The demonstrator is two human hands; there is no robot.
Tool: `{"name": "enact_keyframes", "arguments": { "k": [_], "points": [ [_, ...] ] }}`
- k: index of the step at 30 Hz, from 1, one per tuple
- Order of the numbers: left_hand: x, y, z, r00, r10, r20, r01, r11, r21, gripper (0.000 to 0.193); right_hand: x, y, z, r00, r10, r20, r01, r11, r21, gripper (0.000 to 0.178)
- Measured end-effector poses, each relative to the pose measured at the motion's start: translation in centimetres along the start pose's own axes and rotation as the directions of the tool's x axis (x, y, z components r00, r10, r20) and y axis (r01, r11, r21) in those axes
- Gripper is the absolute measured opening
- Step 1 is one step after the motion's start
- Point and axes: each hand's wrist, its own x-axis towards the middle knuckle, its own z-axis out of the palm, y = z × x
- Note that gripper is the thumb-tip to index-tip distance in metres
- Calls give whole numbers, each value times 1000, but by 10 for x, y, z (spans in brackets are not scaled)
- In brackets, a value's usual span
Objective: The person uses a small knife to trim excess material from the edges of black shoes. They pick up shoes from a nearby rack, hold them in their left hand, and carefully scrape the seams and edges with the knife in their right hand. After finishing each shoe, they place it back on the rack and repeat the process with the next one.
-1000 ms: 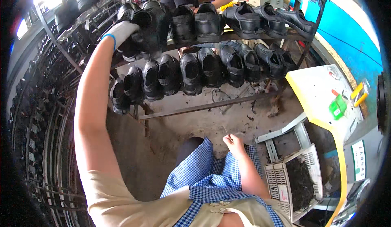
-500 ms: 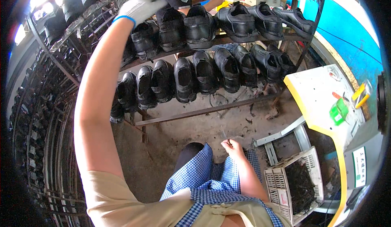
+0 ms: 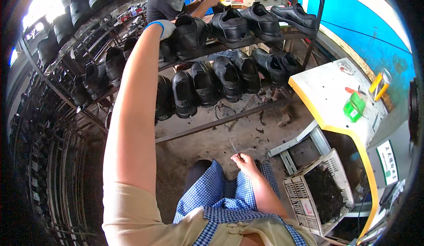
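Partly hidden, gloved left hand [image 3: 167,28] beside black shoe [image 3: 190,32], fingers indistinct.

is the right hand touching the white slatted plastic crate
Apart: the head view shows the right hand in front of the lap, with blue checked apron fabric visible in the gap between it and the white slatted plastic crate.

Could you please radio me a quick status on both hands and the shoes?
Gloved left hand at upper row of black shoes, grip hidden. Right hand holding thin tool. Left forearm hiding some shoes from view.
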Motion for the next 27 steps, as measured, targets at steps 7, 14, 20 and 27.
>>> {"name": "enact_keyframes", "arguments": {
  "k": [7,14,20,27],
  "points": [
    [-61,77,9,920,168,-354,-83,967,242,27,-8,0,-10,998,44,-46,-37,989,145,20],
    [-158,63,54,689,312,-654,-493,863,-108,18,-16,-5,-4,998,59,-11,-57,989,133,23],
    [-300,122,156,642,164,-749,-494,836,-240,14,-38,-34,-31,985,-22,-174,81,937,341,24],
    [-368,88,329,677,213,-705,-547,787,-286,35,-89,-195,-40,741,-609,-284,620,782,-60,17]
  ]
}}
